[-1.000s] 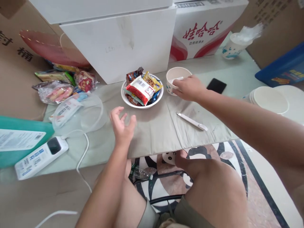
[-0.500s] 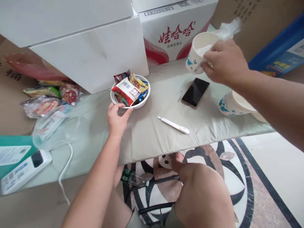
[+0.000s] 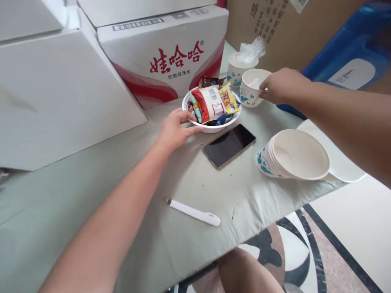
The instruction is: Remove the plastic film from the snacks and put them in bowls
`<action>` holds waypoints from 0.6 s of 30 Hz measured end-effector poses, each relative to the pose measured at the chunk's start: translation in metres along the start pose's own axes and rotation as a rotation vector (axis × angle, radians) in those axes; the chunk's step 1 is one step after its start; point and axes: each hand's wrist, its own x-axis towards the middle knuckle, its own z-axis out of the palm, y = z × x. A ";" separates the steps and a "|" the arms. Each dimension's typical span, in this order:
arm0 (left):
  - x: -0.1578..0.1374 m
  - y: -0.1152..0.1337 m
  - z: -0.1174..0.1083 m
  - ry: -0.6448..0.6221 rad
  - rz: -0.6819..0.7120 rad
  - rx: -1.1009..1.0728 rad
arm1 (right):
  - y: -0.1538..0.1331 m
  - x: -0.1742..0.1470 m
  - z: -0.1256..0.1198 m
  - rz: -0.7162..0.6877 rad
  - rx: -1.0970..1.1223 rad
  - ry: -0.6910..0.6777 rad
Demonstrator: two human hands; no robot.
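Left hand (image 3: 179,128): thumb and fingers closed on the near left rim of a white bowl (image 3: 210,129), which sits at the front of a carton with red lettering (image 3: 175,59). Right hand (image 3: 282,85): fingertips and thumb clamped on the right rim of a leaf-printed paper cup (image 3: 249,97), something whitish inside; whether its base touches the table cannot be told.

Bowl heaped with wrapped snacks: a red-and-white packet (image 3: 210,105) on top, a yellow packet (image 3: 228,99) to its right. Just behind the held cup, a second cup (image 3: 234,77) stuffed with clear plastic (image 3: 253,49).

Nearer the wearer, a dark phone (image 3: 229,145) lies just below the bowl. Farther right, a tilted stack of paper cups (image 3: 297,154). Toward the near edge, a white cutter (image 3: 195,213) on the pale cloth (image 3: 152,252). Blue container (image 3: 339,61) beyond the right wrist.
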 end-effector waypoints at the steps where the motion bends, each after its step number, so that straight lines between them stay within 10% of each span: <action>1: 0.013 -0.001 0.004 -0.038 0.012 -0.013 | 0.001 0.008 0.001 0.002 0.018 0.017; 9: 0.077 -0.016 0.033 -0.139 -0.073 -0.358 | -0.008 0.070 -0.001 0.026 0.198 0.154; 18: 0.086 -0.003 0.049 -0.193 -0.037 -0.217 | 0.004 0.104 -0.003 -0.050 0.625 0.191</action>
